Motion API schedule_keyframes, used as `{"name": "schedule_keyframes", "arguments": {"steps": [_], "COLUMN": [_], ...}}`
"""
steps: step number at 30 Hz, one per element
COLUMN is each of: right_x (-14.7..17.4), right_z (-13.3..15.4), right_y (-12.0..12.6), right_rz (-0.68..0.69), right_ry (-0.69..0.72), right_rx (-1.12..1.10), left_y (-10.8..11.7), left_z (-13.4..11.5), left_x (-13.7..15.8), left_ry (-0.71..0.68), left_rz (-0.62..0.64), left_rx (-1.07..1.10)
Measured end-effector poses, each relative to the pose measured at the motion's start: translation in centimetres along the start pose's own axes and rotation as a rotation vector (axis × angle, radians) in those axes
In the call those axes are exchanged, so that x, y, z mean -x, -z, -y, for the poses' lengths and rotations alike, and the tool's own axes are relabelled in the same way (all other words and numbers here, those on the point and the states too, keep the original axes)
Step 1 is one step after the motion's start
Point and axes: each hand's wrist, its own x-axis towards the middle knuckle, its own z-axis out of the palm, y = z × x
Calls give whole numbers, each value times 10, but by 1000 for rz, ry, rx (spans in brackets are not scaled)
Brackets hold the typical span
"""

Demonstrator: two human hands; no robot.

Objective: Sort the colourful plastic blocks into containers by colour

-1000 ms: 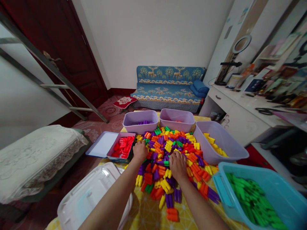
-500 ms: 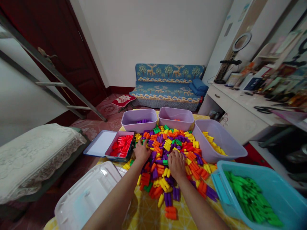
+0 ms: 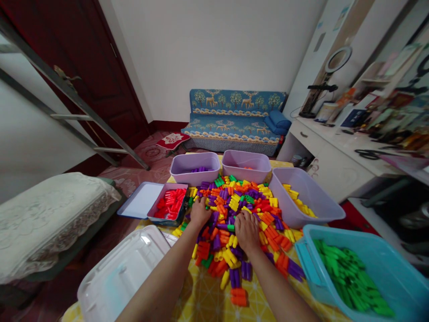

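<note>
A heap of plastic building pieces [image 3: 234, 202] in yellow, orange, purple, red and green lies on the table, many of them short tubes joined side by side. My left hand [image 3: 200, 213] reaches into its left side, fingers bent down and drawn together near orange and purple pieces. What the fingertips hold, if anything, is hidden. Lower in the heap, to the right, my right hand [image 3: 247, 229] rests with curled fingers over the pieces. Beside its thumb lies a green piece [image 3: 231, 227]; its fingertips are hidden among the pieces.
A tin [image 3: 163, 220] of red pieces stands left. Behind are lilac bins with purple [image 3: 194, 180] and orange pieces [image 3: 246, 173]; a lilac bin [image 3: 311, 197] with yellow pieces is right. A turquoise bin [image 3: 310, 264] holds green ones. A clear lid [image 3: 124, 273] lies front left.
My left hand's fingers were spread over the pieces and are now closer together, with the hand slightly to the right. My right hand has stayed in place.
</note>
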Motion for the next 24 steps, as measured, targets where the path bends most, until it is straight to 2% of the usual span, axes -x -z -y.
{"name": "schedule_keyframes", "arguments": {"steps": [2,5,9,12,16,17,19,21,24], "right_x": [0,0,1,3,7,8,8,8,7], "right_z": [1,2,2,1,1,1,1,1,1], "right_y": [1,3,3,1,-3,-3,-3,-3,-2], "right_rz": [-2,5,8,-4,-34,-38,-36,-32,-31], "right_ry": [0,-1,-9,-11,-15,-19,-23,-17,-11], "right_rx": [-2,0,9,11,36,45,59,67,69], "left_y": [-2,-4,-7,-5,11,17,27,36,42], "left_z": [4,8,-2,-17,-37,-40,-42,-37,-22], "left_x": [2,2,2,5,5,3,-4,-16,-37], "left_ry": [14,35,-18,-113,-343,-384,-374,-257,-128], "left_rz": [2,14,29,68,179,180,96,-35,-88], "left_rx": [111,408,620,788,882,851,622,265,36]}}
